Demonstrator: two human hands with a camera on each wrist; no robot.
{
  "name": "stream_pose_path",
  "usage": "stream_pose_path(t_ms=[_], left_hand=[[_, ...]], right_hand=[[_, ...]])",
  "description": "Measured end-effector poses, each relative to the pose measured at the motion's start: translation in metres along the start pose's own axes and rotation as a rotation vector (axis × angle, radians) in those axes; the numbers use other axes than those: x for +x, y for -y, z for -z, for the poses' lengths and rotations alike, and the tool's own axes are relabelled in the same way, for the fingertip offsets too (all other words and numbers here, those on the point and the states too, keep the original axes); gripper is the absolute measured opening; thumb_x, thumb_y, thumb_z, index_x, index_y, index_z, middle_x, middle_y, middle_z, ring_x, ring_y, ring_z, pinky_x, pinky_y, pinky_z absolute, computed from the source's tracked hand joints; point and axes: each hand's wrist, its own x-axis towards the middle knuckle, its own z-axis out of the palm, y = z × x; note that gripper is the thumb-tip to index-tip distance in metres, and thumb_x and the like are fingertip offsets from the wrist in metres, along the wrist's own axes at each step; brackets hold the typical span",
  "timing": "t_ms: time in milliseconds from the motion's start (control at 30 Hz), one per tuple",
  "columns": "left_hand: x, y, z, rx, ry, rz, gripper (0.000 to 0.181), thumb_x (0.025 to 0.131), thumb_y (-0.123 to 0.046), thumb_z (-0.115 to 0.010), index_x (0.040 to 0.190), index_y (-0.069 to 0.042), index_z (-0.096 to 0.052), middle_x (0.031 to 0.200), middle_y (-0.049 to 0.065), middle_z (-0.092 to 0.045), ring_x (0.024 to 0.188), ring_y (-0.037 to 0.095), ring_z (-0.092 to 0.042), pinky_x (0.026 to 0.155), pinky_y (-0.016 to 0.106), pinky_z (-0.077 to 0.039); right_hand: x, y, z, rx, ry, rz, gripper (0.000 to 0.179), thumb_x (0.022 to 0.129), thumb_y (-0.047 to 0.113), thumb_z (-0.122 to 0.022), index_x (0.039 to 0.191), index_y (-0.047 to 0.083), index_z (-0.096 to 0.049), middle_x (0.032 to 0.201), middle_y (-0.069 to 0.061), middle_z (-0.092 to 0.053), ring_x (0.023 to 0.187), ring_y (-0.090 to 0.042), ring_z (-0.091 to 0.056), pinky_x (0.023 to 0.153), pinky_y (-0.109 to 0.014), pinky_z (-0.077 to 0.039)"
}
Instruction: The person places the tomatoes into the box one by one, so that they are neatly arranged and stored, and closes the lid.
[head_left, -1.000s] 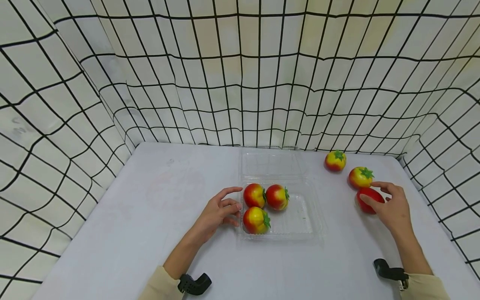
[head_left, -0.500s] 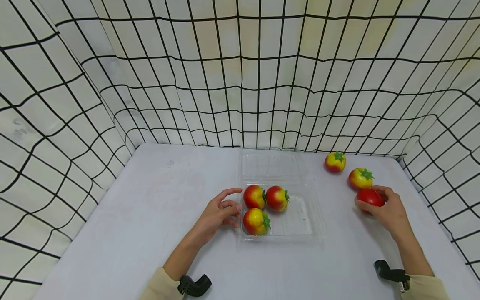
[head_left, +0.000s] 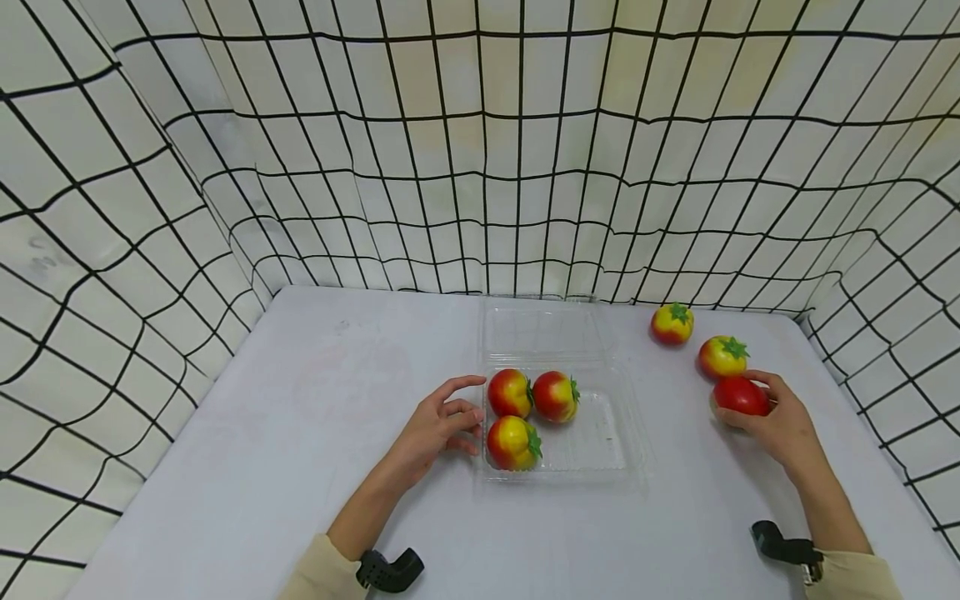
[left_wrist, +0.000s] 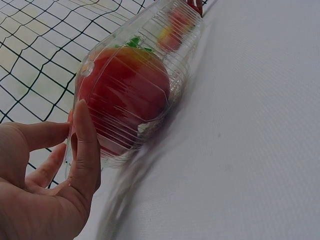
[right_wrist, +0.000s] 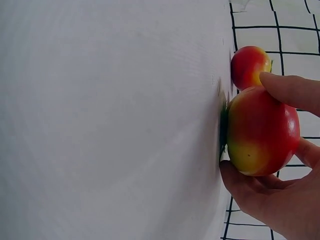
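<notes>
The held fruit (head_left: 740,395) is at the right of the worktop (head_left: 300,492), pinched between thumb and fingers of the right grip (head_left: 783,425). Clear box (head_left: 600,429): lid (head_left: 543,329) laid back, three fruits (head_left: 513,443) towards its left. Left grip (head_left: 437,423), fingers apart, at its left wall. Two loose fruits (head_left: 722,358) lie beyond the held fruit, netting (head_left: 517,177) behind. Held fruit: leaf end down, red base up.

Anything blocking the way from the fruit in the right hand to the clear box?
Nothing loose shows between the red fruit and the clear box, only tabletop; the box's right rim would likely need clearing. Two other fruits sit farther back.
</notes>
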Motion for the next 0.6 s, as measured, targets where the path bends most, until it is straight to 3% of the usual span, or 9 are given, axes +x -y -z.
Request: stream_pose_path(t_ms=[600], left_hand=[[0.0013, 0.0025, 0.0006, -0.02, 0.003, -0.005, 0.053, 0.104, -0.012, -0.063, 0.154, -0.013, -0.045, 0.09, -0.003, -0.066, 0.076, 0.013, -0.066, 0.069, 0.027, -0.065]], right_hand=[[-0.0063, 0.0066, 0.0045, -0.008, 0.018, 0.023, 0.09, 0.095, 0.031, -0.076, 0.162, 0.002, -0.023, 0.155, -0.039, -0.029, 0.134, -0.059, -0.032, 0.087, -0.057, -0.062]])
